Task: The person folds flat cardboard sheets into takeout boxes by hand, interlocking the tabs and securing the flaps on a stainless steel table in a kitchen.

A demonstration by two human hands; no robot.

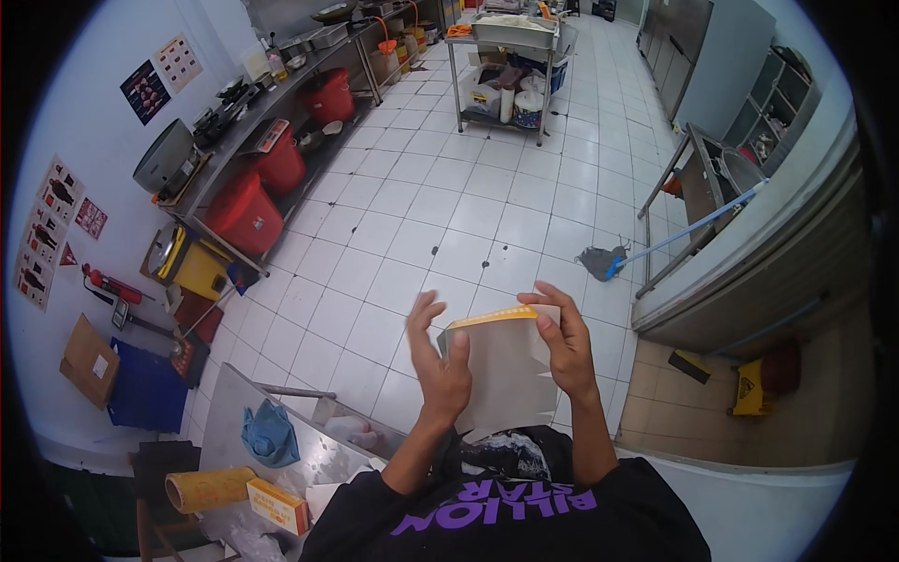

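Observation:
I hold a stack of flat white paper bags with a yellow-orange top edge upright in front of my chest. My left hand presses its palm against the stack's left edge, fingers raised. On the right side, my right hand grips the stack, fingers curled over the top corner. Both forearms rise from my dark shirt at the lower edge.
A steel table at lower left carries a blue cloth, a yellow roll and an orange box. Red bins sit under a long steel counter at left. A wheeled rack stands ahead. A mop leans at right.

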